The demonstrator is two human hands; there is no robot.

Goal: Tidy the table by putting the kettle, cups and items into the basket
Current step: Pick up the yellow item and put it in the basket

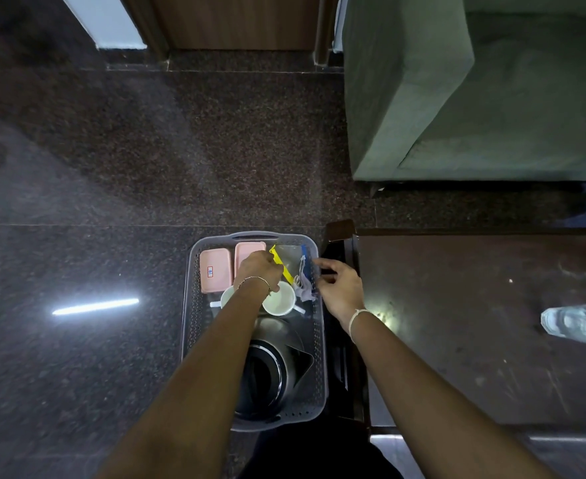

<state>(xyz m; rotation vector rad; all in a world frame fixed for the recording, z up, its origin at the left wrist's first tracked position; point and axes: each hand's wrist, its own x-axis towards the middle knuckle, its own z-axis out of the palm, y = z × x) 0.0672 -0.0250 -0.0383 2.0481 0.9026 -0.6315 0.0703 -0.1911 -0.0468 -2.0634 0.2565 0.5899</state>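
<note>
Kettle [267, 371] lies at near end of basket [193, 323] on floor; cups [279, 299] mid, pink boxes [215, 269] at far end. Left hand [258, 267] over yellow item [287, 275], grip hidden, can't tell. Right hand [341, 288] at right rim, fingers loosely spread.

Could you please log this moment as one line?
left hand: in basket; right hand: beside basket; kettle, cups: inside; glass: on table
</note>
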